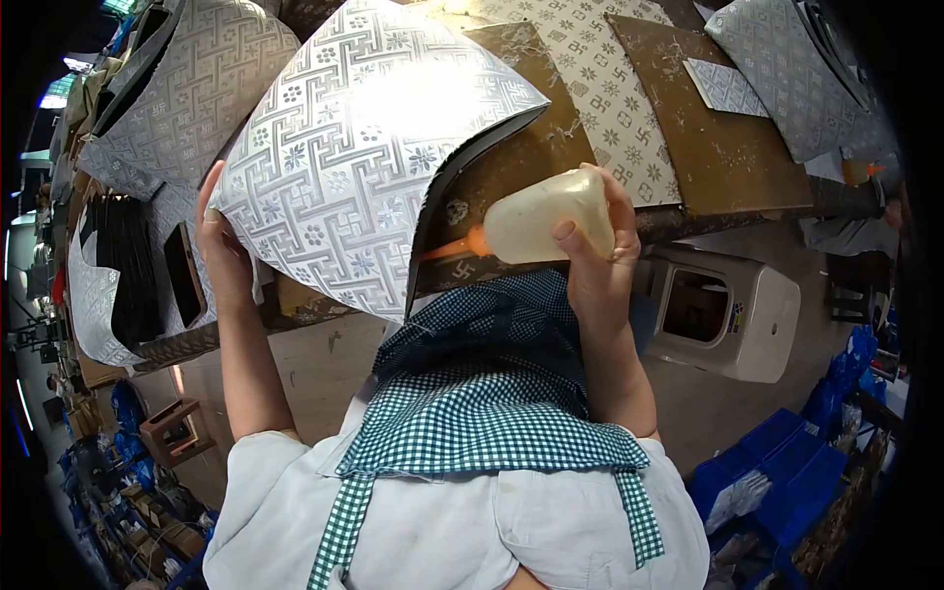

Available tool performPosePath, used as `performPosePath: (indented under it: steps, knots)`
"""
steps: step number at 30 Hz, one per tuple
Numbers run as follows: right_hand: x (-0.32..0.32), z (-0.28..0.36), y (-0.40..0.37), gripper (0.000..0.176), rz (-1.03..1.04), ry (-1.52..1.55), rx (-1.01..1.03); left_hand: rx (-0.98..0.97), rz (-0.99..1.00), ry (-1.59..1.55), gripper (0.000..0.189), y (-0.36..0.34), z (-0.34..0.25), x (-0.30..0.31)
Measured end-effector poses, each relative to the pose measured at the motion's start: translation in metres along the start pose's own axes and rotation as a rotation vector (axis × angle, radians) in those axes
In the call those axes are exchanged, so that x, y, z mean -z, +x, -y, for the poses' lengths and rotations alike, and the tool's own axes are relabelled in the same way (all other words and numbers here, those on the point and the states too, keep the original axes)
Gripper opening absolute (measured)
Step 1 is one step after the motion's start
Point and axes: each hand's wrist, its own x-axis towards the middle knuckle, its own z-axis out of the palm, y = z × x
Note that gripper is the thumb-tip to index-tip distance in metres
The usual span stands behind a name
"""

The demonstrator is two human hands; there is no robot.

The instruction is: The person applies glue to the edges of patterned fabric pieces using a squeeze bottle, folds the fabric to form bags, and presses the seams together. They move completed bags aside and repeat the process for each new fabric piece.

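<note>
My left hand (222,251) grips the left edge of a curved sheet (339,187) with a silver-white geometric and floral pattern. The sheet bows upward over the table, and its dark underside shows along the right edge. In my right hand (602,251) is a translucent squeeze bottle (546,218), lying on its side, with fingers behind its base and the thumb on its near side. Its orange nozzle (454,248) points left, and the tip meets the dark right edge of the sheet near its lower corner.
Similar patterned sheets (187,93) are stacked at the back left, with more sheets (782,74) at the back right. A phone (184,273) lies on the left of the table beside dark strips (133,265). A beige plastic stool (723,315) stands right; blue bins (772,467) sit on the floor.
</note>
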Motion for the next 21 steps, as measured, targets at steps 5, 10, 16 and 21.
performPosePath:
  steps: [5, 10, 16, 21]
  knots:
    - [0.004, 0.000, -0.015, 0.057, 0.066, -0.005, -0.094, -0.073, 0.241, 0.156, 0.068, 0.018, -0.022, 0.021]
    - [0.006, -0.002, -0.023, 0.058, 0.045, 0.104, -0.144, -0.341, 0.345, 0.581, 0.069, 0.075, -0.078, -0.007]
    - [0.004, -0.002, -0.025, 0.059, 0.093, -0.027, -0.088, -0.313, 0.658, 0.818, 0.051, 0.136, -0.086, -0.112]
    - [0.013, 0.006, -0.032, 0.061, 0.019, 0.083, -0.134, -0.250, 0.870, 1.083, 0.049, 0.160, -0.051, -0.178]
